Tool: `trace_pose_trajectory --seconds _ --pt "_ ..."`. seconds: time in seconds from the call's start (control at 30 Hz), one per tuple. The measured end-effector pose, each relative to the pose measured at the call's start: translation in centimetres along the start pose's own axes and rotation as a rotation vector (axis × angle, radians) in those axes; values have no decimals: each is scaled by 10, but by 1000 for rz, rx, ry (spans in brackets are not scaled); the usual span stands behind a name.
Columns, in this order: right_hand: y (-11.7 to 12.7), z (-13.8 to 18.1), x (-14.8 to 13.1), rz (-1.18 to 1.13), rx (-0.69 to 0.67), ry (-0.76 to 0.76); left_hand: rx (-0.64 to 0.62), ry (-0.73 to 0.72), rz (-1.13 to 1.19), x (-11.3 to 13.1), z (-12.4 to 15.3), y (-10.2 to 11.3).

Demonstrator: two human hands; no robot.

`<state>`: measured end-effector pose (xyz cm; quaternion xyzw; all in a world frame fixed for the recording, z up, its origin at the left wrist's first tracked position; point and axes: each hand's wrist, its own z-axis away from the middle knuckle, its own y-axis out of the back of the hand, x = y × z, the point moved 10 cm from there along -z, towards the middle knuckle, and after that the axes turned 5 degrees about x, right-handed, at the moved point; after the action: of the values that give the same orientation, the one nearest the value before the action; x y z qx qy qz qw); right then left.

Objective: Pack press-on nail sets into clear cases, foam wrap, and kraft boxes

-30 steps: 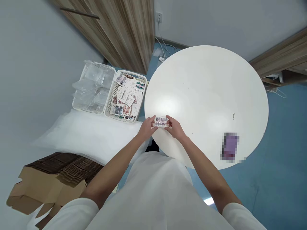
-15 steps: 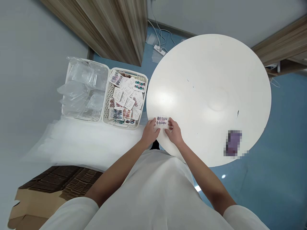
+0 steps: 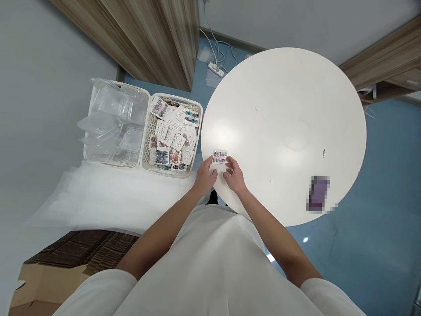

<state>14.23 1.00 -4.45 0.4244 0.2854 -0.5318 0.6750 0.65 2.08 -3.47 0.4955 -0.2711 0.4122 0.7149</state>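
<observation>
A small white card of press-on nails (image 3: 220,156), with two rows of shiny purple and silvery nails, lies on the near left part of the round white table (image 3: 283,96). My left hand (image 3: 204,176) is at the card's left edge, index fingertip by its lower corner and thumb apart from the fingers. On the other side, my right hand (image 3: 236,176) has its fingertips at the right edge, fingers bent and thumb spread away. Neither hand is closed round the card. Whether the fingertips press on it is too small to tell.
Left of the table, a white basket (image 3: 143,163) holds many nail cards; beside it another basket (image 3: 88,145) holds clear plastic trays. White sheeting (image 3: 108,197) and stacked cardboard (image 3: 49,285) lie nearer. A blurred purple object (image 3: 318,193) is on the table. A power strip (image 3: 215,69) lies on the floor.
The nail card has shifted a little away from me across the table. My hands have moved slightly that way too and now sit lower along its edges. The view has shifted slightly.
</observation>
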Motion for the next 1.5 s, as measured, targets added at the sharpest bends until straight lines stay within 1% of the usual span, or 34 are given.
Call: trace_pose_trajectory --seconds 0.23,0.47,0.6,0.67,0.77,0.83,0.9,1.0,1.1,1.2,1.33,1.43,1.5 --pt "0 1 -4 6 -5 54 29 -46 -33 0 -1 0" --pt "-2 2 -4 46 -53 93 71 -69 -25 -5 2 1" --pt "0 10 -1 55 -109 90 100 -58 -47 -6 11 -1" --pt "3 18 1 61 -151 85 109 -30 -58 -7 18 -2" --pt "9 32 7 73 -224 77 121 37 -69 -12 35 -1" --pt "13 42 14 91 -278 65 124 57 -68 -13 51 1" --pt "17 52 23 116 -337 49 126 81 -69 -15 69 3" --pt "23 64 34 161 -416 33 162 165 -75 -25 99 9" --pt "28 73 36 195 -454 33 214 220 -73 -35 127 17" --pt "28 83 26 206 -474 31 240 210 -66 -40 150 24" --pt "22 93 1 235 -451 71 272 162 -88 -40 172 41" --pt "10 97 -19 246 -418 134 306 117 -122 -39 185 62" --pt "-5 98 -31 241 -413 178 341 93 -127 -41 196 81"
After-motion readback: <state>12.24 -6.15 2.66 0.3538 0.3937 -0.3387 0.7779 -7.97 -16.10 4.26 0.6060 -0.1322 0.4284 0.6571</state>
